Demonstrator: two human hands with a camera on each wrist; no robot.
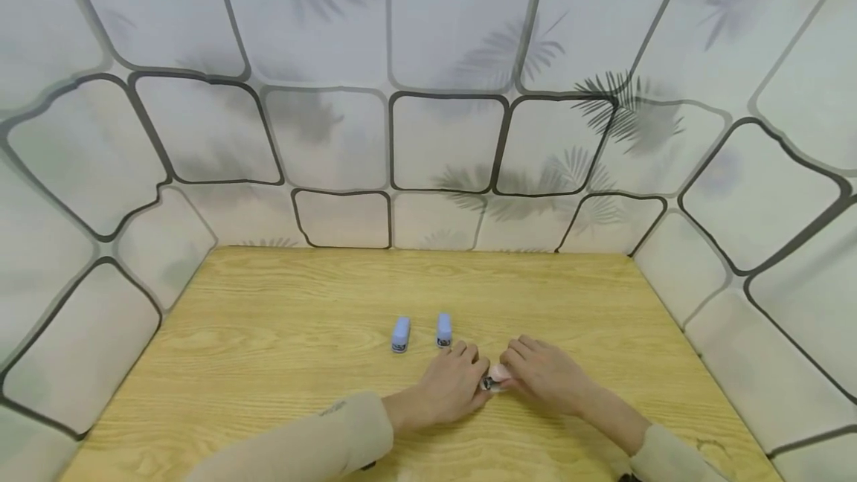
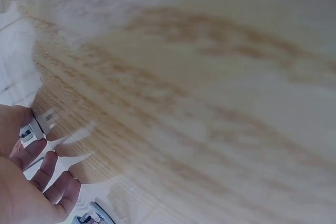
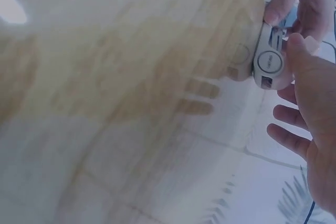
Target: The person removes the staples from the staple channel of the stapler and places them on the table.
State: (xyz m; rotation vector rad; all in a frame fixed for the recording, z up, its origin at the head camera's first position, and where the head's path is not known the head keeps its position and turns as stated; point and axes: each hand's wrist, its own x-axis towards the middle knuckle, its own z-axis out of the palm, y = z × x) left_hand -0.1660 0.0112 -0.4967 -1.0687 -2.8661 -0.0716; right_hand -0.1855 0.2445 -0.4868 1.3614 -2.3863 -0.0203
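Both hands meet at a small pale pink stapler (image 1: 500, 373) low over the table, right of centre in the head view. My left hand (image 1: 451, 385) pinches one end, where a dark metal part shows. My right hand (image 1: 545, 374) grips the other end between thumb and fingers. In the right wrist view the stapler (image 3: 270, 62) turns its base with a round mark to the camera, and the right hand's lower fingers (image 3: 291, 116) spread away from it. The fingers hide part of the stapler.
Two light blue staplers stand on the wooden table (image 1: 281, 303) beyond my left hand: one on the left (image 1: 400, 334), the other (image 1: 444, 329) close to the left fingertips. Patterned white walls (image 1: 442, 147) enclose the table at the back and sides.
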